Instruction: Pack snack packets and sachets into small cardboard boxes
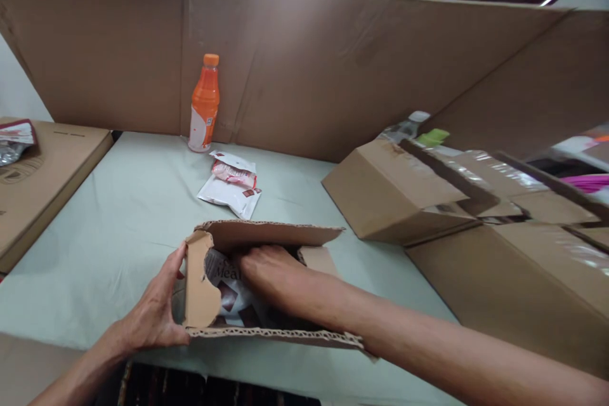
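An open cardboard box [202,285] with torn flaps rests at the near side of the table. My left hand [155,307] grips its left end, thumb at the near corner and fingers at the far one. Inside lies a white packet [228,317] with brown squares and partly visible lettering. My right hand [269,269] reaches down into the box beside this packet; its fingertips are hidden, so what it holds cannot be made out. Behind the box, a small pink-and-white packet [233,174] lies on a larger white packet [233,196].
An orange drink bottle [204,108] stands against the tall cardboard wall [304,63]. Several open cardboard boxes [499,273] crowd the right side, with a green-capped item [432,137] in one. At the left, a flat carton [52,184] carries a silvery-red packet [15,141].
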`<state>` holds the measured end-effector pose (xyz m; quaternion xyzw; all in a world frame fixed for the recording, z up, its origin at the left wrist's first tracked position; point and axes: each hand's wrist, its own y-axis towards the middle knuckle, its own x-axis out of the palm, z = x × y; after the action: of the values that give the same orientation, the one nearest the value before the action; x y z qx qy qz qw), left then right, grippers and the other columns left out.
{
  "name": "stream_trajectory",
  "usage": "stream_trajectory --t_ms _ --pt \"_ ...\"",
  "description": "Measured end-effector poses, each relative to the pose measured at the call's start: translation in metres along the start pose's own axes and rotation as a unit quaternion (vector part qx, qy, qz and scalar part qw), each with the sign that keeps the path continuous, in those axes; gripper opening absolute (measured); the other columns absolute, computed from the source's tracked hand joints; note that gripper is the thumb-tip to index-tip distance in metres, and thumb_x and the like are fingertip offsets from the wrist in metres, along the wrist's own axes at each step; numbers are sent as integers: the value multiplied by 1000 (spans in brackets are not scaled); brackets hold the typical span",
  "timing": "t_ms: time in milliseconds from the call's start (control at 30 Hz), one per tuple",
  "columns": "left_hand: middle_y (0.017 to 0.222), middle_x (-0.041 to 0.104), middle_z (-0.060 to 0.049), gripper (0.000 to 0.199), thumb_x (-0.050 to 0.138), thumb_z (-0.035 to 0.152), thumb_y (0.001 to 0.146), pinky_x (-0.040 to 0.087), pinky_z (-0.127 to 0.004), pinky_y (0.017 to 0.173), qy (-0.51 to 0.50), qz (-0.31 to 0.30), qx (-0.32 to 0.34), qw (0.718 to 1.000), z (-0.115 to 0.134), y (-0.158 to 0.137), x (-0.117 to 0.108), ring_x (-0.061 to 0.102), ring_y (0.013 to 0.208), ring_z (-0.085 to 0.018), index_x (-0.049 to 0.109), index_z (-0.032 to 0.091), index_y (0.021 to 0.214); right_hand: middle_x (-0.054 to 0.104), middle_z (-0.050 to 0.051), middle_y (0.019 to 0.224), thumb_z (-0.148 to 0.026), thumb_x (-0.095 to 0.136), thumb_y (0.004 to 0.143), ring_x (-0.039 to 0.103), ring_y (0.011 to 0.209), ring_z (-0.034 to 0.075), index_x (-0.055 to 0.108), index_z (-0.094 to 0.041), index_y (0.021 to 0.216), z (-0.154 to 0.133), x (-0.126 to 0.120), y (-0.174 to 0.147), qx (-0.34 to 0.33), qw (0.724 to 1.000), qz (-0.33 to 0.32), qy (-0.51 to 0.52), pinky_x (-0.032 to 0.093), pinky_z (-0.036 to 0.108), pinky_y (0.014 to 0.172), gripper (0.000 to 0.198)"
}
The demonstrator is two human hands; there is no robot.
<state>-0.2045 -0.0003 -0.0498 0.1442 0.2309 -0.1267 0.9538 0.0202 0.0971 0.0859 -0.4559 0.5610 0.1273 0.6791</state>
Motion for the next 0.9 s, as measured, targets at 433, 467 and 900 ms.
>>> stream_trajectory --t_ms 433,467,900 --pt "170 29 -20 121 81 45 82 51 -64 111 -2 48 0 999 -4 -1 9 49 144 -46 -2 31 170 66 2 56 -11 62 89 57 44 15 68 -21 74 13 -22 -57 -47 970 221 -89 29 28 45 18" --pt "170 30 -19 120 80 43 83 52 -63 111 -4 50 2 999 -3 -1 9 51 143 -45 -3 34 169 60 -1 51 -15 59 93 50 39 13 63 -23 71 22 -33 -74 -56 945 307 -92 25 29 43 24" --pt "164 46 -11 122 83 60 76 58 -59 107 111 142 -43 983 12 -38 -38 54 141 -44 6 39 169 70 11 73 -17 56 92 63 64 24 70 -21 75 130 -66 40 229 881 413 21 37 33 61 23"
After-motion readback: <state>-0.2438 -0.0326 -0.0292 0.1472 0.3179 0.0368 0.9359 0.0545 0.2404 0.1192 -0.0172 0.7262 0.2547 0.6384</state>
